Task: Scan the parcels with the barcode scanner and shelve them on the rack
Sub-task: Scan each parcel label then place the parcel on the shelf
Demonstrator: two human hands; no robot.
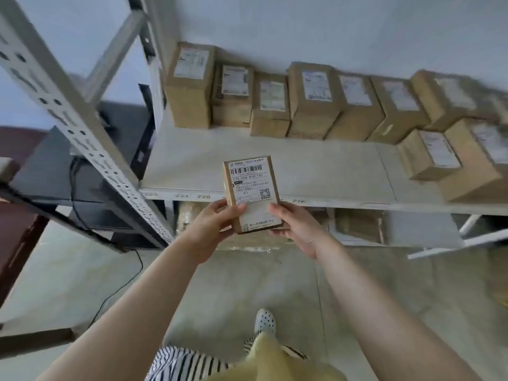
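A small brown parcel [251, 185] with a white barcode label facing me is held upright in front of the rack's shelf edge. My left hand [213, 228] grips its lower left side, thumb on the label. My right hand [295, 228] holds its lower right side with fingers behind it. The white rack shelf [192, 166] lies just beyond the parcel, its near left part bare. No barcode scanner is in view.
Several labelled cardboard parcels [313, 103] stand in a row along the shelf's back, with two more [467, 160] at the right front. A perforated grey upright [68, 116] crosses the left. Dark equipment [52, 171] with cables sits left. More parcels [357, 224] lie on the lower shelf.
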